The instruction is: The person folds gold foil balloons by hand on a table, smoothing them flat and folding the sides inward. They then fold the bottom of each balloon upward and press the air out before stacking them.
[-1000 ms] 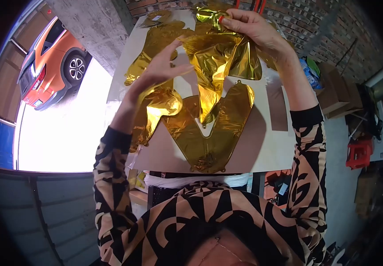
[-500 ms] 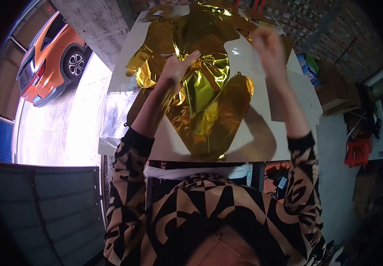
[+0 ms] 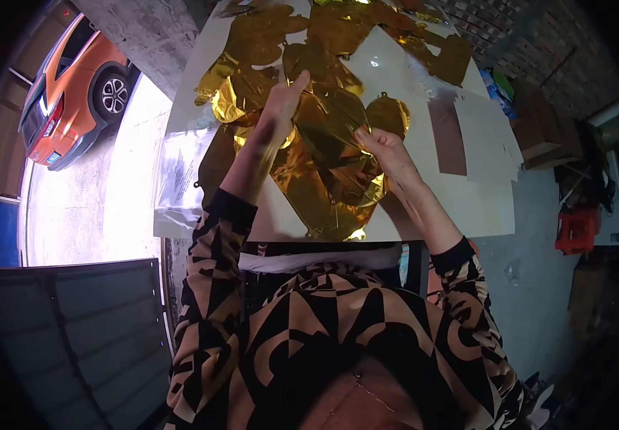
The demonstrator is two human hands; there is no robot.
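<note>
A shiny gold foil balloon, flat and uninflated, is stretched between my two hands above the table. My left hand grips its upper left part, thumb on top and fingers mostly hidden behind the foil. At its right edge my right hand pinches the foil between thumb and fingers. Beneath it lie more flat gold foil balloons, with one rounded end showing beyond my right hand. Further gold foil pieces spread over the far side of the table.
The white table carries a clear plastic bag at the left and sheets of pale card at the right. Cardboard boxes and a red stool stand to the right. An orange car is outside at the left.
My right hand has come down from the upper right and now pinches the foil's right edge. The crumpled foil in my left hand is now spread flatter.
</note>
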